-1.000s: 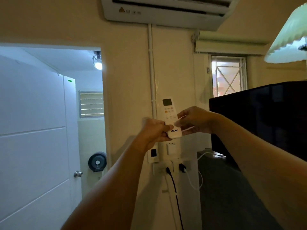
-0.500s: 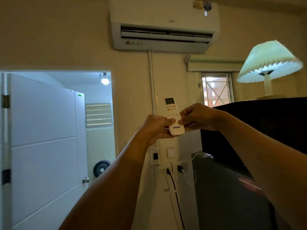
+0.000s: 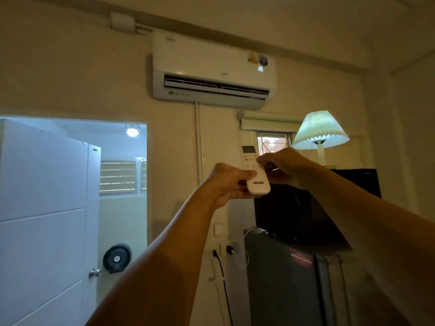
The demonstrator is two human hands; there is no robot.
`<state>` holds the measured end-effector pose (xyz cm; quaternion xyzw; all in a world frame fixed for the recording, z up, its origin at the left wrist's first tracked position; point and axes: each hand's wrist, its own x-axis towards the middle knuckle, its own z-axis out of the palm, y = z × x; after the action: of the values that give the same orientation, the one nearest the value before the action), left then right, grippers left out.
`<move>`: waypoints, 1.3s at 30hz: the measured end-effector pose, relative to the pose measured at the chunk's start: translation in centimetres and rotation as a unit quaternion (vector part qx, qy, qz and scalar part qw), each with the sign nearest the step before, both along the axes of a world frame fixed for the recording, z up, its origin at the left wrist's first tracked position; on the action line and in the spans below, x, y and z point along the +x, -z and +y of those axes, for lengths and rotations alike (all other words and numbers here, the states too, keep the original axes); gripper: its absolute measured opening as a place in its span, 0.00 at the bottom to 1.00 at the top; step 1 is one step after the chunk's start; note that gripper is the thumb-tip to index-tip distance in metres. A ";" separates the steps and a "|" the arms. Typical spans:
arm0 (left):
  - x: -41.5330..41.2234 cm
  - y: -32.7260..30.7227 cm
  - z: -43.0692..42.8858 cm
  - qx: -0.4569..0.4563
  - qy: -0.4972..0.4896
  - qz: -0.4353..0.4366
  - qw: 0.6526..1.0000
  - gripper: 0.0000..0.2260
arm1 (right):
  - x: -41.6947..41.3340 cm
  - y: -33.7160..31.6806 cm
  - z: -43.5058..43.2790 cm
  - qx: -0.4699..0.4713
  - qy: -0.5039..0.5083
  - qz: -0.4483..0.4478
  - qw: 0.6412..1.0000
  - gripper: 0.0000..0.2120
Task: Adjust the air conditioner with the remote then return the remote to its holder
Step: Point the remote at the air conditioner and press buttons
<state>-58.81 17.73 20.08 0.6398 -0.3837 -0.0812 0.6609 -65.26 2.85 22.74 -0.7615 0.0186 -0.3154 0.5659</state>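
Head view: left hand [image 3: 227, 184] fingers are clamping the AUX remote [image 3: 255, 172], right hand [image 3: 286, 164] fingers pressing buttons, air conditioner [image 3: 213, 71] at twelve o'clock; returning it comes next.

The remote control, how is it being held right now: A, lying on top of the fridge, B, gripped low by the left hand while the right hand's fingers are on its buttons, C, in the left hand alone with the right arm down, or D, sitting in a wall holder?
B: the left hand grips the lower end of the remote while the right hand reaches its button area.
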 end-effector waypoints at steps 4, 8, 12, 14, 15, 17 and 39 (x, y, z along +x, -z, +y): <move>-3.1 -2.1 -0.4 -0.007 0.014 -0.018 1.000 0.20 | -3.2 -1.9 -0.6 -0.001 0.000 -0.018 1.000 0.11; -5.6 -4.3 -1.4 -0.010 0.013 -0.036 0.999 0.19 | -5.8 -3.9 -1.5 0.013 -0.017 -0.042 0.999 0.10; -7.8 -6.0 -2.9 -0.014 0.011 -0.048 0.999 0.20 | -8.1 -5.2 -2.8 0.020 -0.014 -0.054 0.998 0.09; -8.9 -6.4 -3.5 -0.017 0.020 -0.045 0.999 0.19 | -9.0 -5.5 -3.3 0.019 -0.015 -0.054 0.998 0.09; -9.3 -6.5 -3.7 -0.017 0.023 -0.046 0.999 0.18 | -9.3 -5.7 -3.5 0.018 -0.015 -0.055 0.998 0.08; -10.0 -6.7 -4.1 -0.017 0.018 -0.052 0.998 0.19 | -9.7 -5.9 -3.7 0.017 -0.007 -0.063 0.998 0.06; -11.3 -6.7 -4.9 -0.025 -0.018 -0.050 0.998 0.12 | -11.0 -5.8 -4.9 -0.010 -0.017 -0.038 0.999 0.14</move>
<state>-70.15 12.80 26.76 0.6329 -0.4069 -0.0278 0.6581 -76.25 -2.06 28.50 -0.7548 -0.0191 -0.3347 0.5638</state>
